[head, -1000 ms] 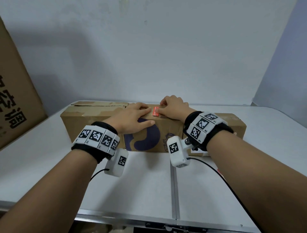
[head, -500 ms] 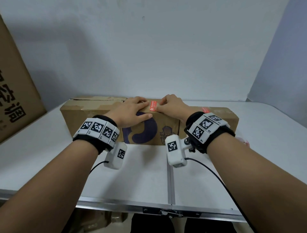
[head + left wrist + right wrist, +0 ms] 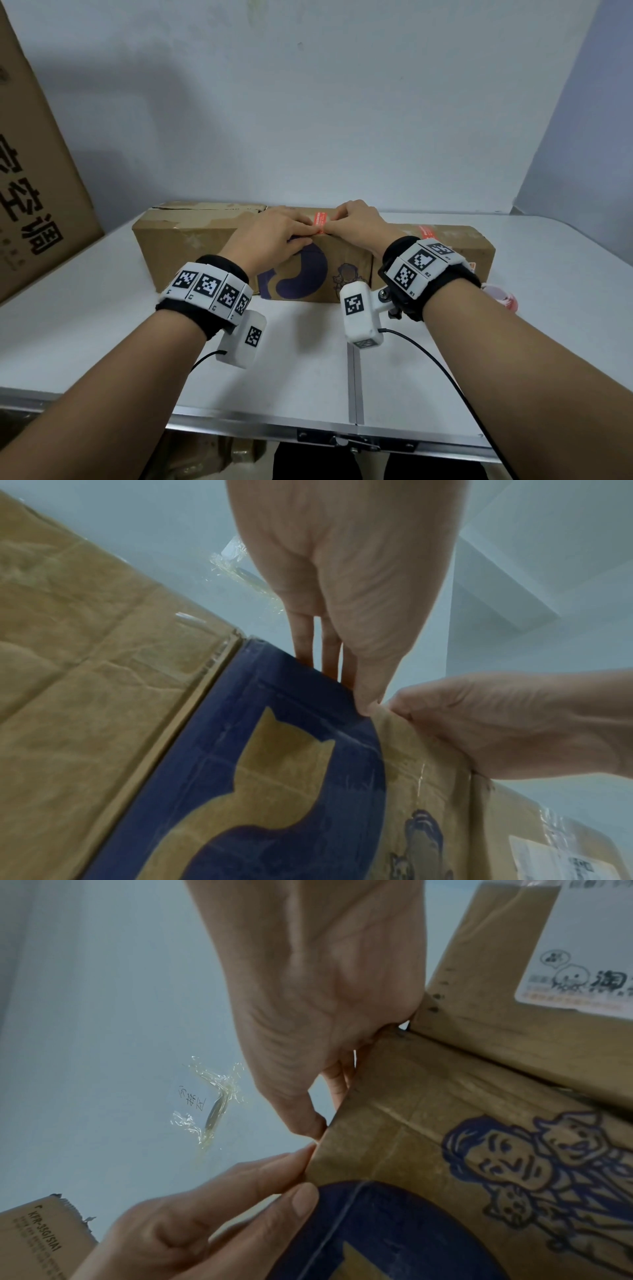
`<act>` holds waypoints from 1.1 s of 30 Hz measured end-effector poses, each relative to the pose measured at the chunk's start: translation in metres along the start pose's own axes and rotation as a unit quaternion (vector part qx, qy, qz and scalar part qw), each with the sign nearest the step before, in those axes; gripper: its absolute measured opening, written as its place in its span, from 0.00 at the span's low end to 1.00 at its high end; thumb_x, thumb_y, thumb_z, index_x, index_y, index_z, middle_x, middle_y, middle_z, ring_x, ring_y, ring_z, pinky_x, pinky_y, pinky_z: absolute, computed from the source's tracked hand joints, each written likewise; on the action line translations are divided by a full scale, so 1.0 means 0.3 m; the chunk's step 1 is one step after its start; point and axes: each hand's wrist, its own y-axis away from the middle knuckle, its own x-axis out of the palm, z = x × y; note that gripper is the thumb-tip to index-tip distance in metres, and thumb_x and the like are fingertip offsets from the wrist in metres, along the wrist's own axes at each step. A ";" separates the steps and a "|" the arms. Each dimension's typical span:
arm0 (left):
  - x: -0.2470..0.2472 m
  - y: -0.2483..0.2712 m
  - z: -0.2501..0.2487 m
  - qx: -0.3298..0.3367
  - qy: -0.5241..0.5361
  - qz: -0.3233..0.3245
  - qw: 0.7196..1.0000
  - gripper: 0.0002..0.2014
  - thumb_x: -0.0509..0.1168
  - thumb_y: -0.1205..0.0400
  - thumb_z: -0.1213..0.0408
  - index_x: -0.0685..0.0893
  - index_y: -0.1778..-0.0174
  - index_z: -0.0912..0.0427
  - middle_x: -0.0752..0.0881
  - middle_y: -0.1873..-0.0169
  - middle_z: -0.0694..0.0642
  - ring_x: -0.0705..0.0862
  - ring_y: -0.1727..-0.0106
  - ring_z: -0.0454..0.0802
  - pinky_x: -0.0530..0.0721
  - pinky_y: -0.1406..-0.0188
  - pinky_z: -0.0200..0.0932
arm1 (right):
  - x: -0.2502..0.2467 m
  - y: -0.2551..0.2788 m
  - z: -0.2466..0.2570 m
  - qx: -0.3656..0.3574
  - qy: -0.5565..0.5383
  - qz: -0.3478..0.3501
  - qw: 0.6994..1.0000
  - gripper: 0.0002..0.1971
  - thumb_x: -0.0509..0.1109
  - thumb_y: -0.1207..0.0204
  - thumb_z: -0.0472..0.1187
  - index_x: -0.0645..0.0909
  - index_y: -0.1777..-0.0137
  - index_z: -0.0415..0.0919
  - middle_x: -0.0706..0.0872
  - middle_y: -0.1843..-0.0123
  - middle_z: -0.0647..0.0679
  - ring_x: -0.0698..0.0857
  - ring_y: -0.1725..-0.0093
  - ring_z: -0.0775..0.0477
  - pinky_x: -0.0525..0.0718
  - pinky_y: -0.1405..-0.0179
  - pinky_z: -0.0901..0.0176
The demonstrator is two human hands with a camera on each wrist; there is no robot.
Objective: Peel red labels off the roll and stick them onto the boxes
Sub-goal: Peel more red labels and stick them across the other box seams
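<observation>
A: Pressing a red label onto the top front edge of the middle box, the left hand and the right hand meet at the strip from either side.

B: How does each grip stand?

A: The left hand lies flat over the box top, fingers straight, thumb against the blue print on the front face. The right hand's fingers are bent at the knuckles with the tips down on the label's right side; whether they pinch it or only press, I cannot tell.

B: And the other boxes?

A: Three stand in a row, touching, on the white table. The right box carries a second red label on its top edge. The left box shows none from here.

B: The roll?

A: The label roll lies on the table just past the right wrist, partly hidden by it. A large carton leans at far left.
</observation>
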 end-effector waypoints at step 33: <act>-0.068 -0.054 -0.101 -0.118 0.238 -0.137 0.954 0.09 0.63 0.19 0.66 0.87 0.49 0.51 0.88 0.47 0.40 0.86 0.49 0.39 0.82 0.46 0.31 | -0.197 0.076 -0.034 -0.113 -0.072 -0.111 0.985 0.15 0.63 0.18 0.40 0.84 0.36 0.43 0.83 0.31 0.49 0.77 0.29 0.51 0.67 0.38 0.67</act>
